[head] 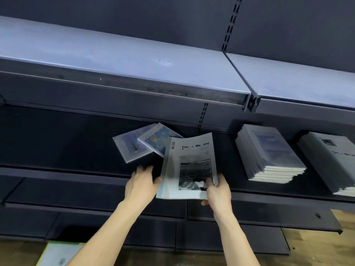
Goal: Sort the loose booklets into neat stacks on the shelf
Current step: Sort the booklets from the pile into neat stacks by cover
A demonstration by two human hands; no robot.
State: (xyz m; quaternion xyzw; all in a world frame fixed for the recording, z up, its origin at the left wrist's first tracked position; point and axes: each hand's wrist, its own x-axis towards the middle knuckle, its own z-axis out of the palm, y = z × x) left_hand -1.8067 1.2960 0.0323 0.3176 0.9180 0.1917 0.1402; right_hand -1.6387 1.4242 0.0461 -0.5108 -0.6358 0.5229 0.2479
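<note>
A: White booklet up off the shelf, black title up top, a black-and-white photo below, far edge curling!

B: And just beyond the fingertips?

A: Two loose booklets, overlapping, skewed; one pale blue, one with yellow stars.

B: Off to the right of the fingers?

A: A neat blue-covered stack, then a second stack at the frame edge.

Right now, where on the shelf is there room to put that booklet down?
Bare shelf lies left of the two loose booklets. A narrower gap sits between them and the neat stack. The right end is crowded with stacks.
</note>
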